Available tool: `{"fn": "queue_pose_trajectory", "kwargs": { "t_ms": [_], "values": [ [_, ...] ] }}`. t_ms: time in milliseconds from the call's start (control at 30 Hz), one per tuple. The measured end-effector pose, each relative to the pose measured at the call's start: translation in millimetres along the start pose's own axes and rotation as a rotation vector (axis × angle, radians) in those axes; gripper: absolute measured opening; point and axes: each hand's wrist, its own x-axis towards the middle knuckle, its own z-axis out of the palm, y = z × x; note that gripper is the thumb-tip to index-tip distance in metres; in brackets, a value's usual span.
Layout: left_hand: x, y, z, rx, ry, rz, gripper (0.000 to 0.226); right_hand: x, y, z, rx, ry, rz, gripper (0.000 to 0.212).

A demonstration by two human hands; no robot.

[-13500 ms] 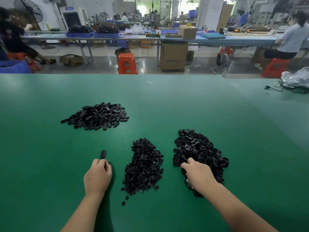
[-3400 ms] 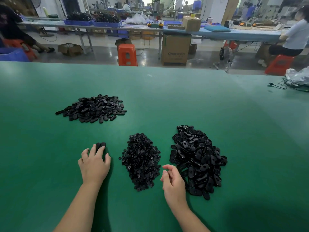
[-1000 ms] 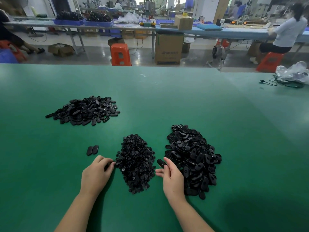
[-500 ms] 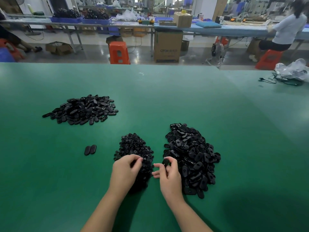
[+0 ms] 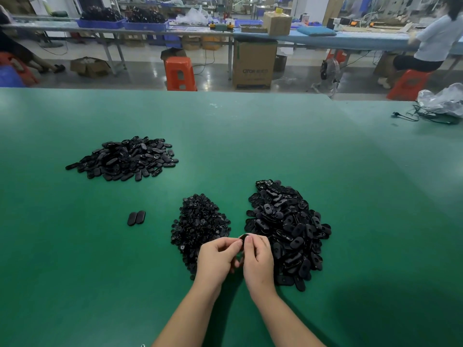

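Your green table (image 5: pixel 250 136) carries a crumpled plastic bag (image 5: pixel 443 98) at its far right corner, with a black cable (image 5: pixel 411 117) just beside it. Past your table's far edge, on the floor: orange stool (image 5: pixel 180 73), tall cardboard box (image 5: pixel 254 65) right of it, small fan (image 5: pixel 328 71), open carton (image 5: pixel 90 66) at left. Behind those you've got a long bench with blue bins (image 5: pixel 100 23) full of dark parts, and a seated person in a white top (image 5: pixel 436 38) at its right end.

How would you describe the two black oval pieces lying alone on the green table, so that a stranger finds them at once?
Start at the green table with its three black heaps. Left of the middle heap of small parts, nearer than the far-left heap, two black oval pieces lie side by side. Only they lie outside any heap.
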Motion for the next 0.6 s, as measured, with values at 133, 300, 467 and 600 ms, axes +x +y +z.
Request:
{"fn": "queue_pose_trajectory", "kwargs": {
  "t_ms": [133, 300, 467, 600],
  "values": [
    [0.0, -0.5, 5.7, -0.056, 0.064, -0.027, 0.016, -1.2, 0.9, -0.3, -0.004, -0.014, -0.006, 0.023],
    [1.7, -1.5, 7.3, -0.011, 0.088, -0.025, 0.014, -1.6, 2.4, 1.0, 0.059, -0.028, 0.026, 0.023],
    [3.8, -2.1, 3.9, 0.008, 0.098, -0.011, 0.012, -2.6, 0.4, 1.5, 0.043, -0.047, 0.009, 0.031],
    [5.6, -4.1, 1.3, 0.003, 0.086, -0.003, 0.014, -2.1, -1.0, 1.5, 0.007, -0.029, 0.018, 0.03]
  ]
}}
